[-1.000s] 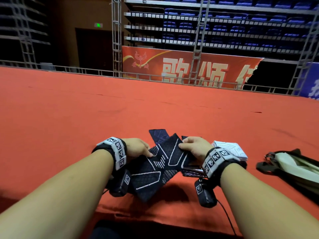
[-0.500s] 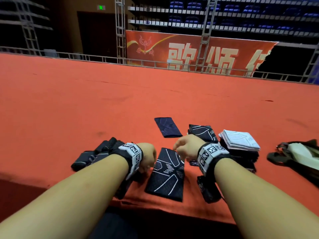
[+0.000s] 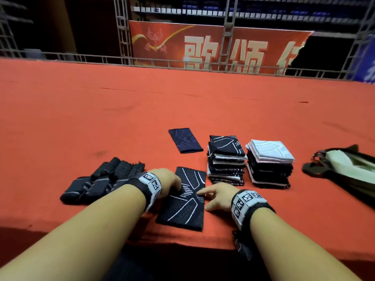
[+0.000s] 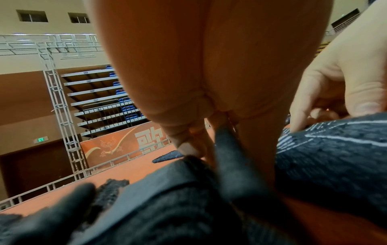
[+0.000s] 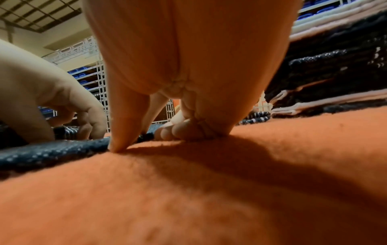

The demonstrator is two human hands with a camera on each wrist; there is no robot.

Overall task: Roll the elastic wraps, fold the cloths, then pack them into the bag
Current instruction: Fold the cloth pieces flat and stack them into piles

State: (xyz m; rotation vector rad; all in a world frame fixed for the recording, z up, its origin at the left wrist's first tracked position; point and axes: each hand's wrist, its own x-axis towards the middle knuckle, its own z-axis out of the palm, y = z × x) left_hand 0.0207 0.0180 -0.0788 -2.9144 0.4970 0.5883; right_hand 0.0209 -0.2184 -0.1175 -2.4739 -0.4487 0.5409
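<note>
Cloth [image 3: 183,201] lay flat at lower centre of the frame, my left hand [image 3: 168,182] and right hand [image 3: 218,196] resting loose-fingered on its edges; I judged squaring corners before creasing best.

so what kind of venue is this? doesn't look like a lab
Most likely an indoor arena or sports hall, with the work done on a raised stage. Cues: tiered rows of blue seats, metal truss towers, a red banner behind a railing, and the red carpet underfoot.
</note>
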